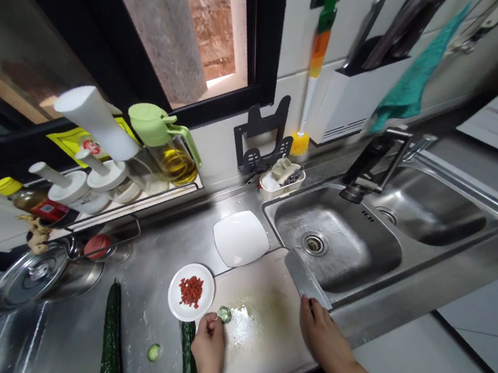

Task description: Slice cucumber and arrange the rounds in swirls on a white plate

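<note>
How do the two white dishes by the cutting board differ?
The round plate holds red pieces; the squarish dish shows none. The round plate's outline is circular, while the squarish dish has rounded corners. The squarish dish looks larger than the round plate. Both are white.

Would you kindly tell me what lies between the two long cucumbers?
Between the left cucumber and the right cucumber, the head view shows a small cut cucumber piece on the metal counter, touching neither.
</note>
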{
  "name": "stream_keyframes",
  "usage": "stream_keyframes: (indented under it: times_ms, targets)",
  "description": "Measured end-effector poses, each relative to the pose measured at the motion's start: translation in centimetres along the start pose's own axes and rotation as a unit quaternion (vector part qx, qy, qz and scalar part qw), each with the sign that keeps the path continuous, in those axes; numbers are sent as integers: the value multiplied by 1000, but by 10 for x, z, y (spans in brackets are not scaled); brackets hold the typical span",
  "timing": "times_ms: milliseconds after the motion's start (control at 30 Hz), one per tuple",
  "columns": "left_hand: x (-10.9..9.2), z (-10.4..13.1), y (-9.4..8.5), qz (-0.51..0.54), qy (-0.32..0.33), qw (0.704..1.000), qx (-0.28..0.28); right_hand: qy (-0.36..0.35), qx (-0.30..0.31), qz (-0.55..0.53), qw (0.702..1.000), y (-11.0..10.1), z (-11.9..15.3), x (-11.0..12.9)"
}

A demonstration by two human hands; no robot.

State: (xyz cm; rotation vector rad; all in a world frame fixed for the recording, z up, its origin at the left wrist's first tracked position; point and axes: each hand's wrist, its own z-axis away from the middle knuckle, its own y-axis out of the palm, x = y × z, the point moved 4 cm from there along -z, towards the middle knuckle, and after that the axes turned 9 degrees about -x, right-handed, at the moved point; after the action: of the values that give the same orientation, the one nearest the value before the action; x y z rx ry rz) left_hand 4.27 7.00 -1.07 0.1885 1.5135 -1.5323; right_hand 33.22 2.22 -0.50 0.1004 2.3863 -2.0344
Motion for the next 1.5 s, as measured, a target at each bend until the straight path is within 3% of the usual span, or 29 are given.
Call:
stream_keyframes:
  times_ms: [200, 333, 467, 600, 700, 800, 967, 1133, 1333, 1500]
  targets:
    - [-5, 7, -5, -9, 27, 999, -14, -4, 36, -39, 999, -9, -7, -6]
    - [-23, 6, -2, -7, 82, 996, -14, -1, 94, -94, 991, -24, -31, -15]
    - [-62, -12, 20, -15, 121, 993, -5, 11, 145, -167, 975, -29, -88, -16]
    - [-102, -43, 51, -63, 101, 993, -10, 40, 156, -196, 967, -14, -164, -7]
    - [-115, -60, 71, -99, 44, 994, 18, 60, 163, -202, 964, 4, -207, 3]
    - [-117, -68, 81, -106, 27, 994, 17, 78, 178, -209, 958, 20, -227, 11]
    - [-112, -74, 87, -106, 11, 994, 13, 97, 199, -225, 949, 35, -235, 14]
    - [-113, -76, 87, -95, 1, 995, 8, 98, 204, -241, 944, 35, -238, 11]
    - [-115, -59, 71, -76, 3, 997, 6, 82, 187, -255, 945, 13, -227, 7]
    - [-105, -22, 49, -35, 33, 998, 27, 72, 172, -260, 947, -12, -187, 0]
